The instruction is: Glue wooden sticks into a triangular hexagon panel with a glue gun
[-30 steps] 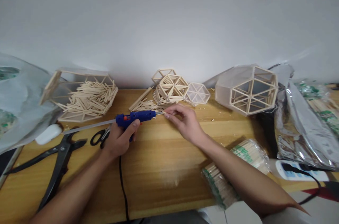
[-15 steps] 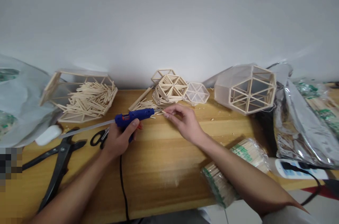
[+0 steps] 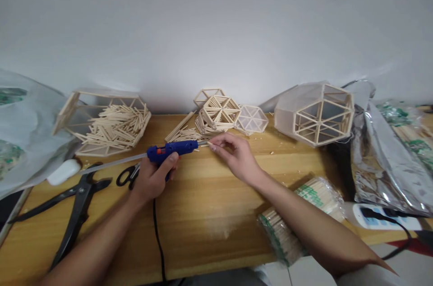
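Observation:
My left hand point(image 3: 154, 177) is wrapped round the handle of a blue glue gun point(image 3: 174, 149), with a long glue stick point(image 3: 115, 163) coming out of its back. The nozzle points right, to the fingertips of my right hand point(image 3: 233, 153). Those fingers are pinched on a small wooden stick, mostly hidden, close to the nozzle. Just behind are loose sticks point(image 3: 186, 134), a stack of hexagonal stick frames point(image 3: 221, 112) and a hexagon with a pale covering point(image 3: 252, 119).
On the left are a frame filled with short sticks point(image 3: 113, 128), black pliers point(image 3: 79, 200), scissors point(image 3: 125, 177) and a white object point(image 3: 64, 172). To the right are a covered lantern-like frame point(image 3: 314, 114), packed sticks point(image 3: 280, 236), silver foil point(image 3: 389, 164) and a power strip point(image 3: 389, 218).
Both hands keep nearly the same pose. The red-orange trigger below the gun, seen before, is now hidden behind my left fingers. The view has shifted slightly.

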Available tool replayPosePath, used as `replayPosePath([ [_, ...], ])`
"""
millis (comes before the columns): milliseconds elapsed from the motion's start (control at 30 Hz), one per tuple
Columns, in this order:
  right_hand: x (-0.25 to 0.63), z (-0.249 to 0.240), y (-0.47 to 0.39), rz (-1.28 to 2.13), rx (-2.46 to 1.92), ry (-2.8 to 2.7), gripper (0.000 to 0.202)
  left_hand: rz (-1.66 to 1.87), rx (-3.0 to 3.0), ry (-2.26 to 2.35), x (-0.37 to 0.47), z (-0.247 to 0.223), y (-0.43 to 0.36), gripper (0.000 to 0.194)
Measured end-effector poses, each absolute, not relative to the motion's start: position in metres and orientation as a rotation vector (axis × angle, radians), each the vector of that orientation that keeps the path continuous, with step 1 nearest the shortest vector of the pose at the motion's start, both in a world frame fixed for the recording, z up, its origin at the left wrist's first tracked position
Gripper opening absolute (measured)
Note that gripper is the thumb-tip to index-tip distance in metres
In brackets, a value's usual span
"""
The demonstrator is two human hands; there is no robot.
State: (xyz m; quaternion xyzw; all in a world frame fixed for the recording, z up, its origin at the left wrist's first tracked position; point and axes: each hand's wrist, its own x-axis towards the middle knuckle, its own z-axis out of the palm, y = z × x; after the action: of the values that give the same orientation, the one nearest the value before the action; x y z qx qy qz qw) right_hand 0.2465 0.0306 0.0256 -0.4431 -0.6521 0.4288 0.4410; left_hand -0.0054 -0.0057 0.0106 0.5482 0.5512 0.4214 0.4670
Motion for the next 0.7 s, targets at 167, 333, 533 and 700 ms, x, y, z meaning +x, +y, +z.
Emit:
replayPosePath([
  [167,0.2464,0.0246,0.0301,1.065,-1.103,-1.623,0.015,1.022,1.369,1.384,-0.0056,0.0097,-0.0058,0.045],
  [333,0.2462,0.0231,0.0291,1.081,-1.104,-1.616,0.014,1.028,1.379,1.373,-0.007,0.007,-0.0057,0.045],
  [533,0.2463,0.0239,0.0289,1.091,-1.107,-1.614,0.016,1.024,1.384,1.386,-0.007,0.0086,-0.006,0.046],
  [700,0.2463,0.0242,0.0291,1.075,-1.11,-1.619,0.018,1.039,1.341,1.385,-0.0066,0.0083,-0.0053,0.044],
])
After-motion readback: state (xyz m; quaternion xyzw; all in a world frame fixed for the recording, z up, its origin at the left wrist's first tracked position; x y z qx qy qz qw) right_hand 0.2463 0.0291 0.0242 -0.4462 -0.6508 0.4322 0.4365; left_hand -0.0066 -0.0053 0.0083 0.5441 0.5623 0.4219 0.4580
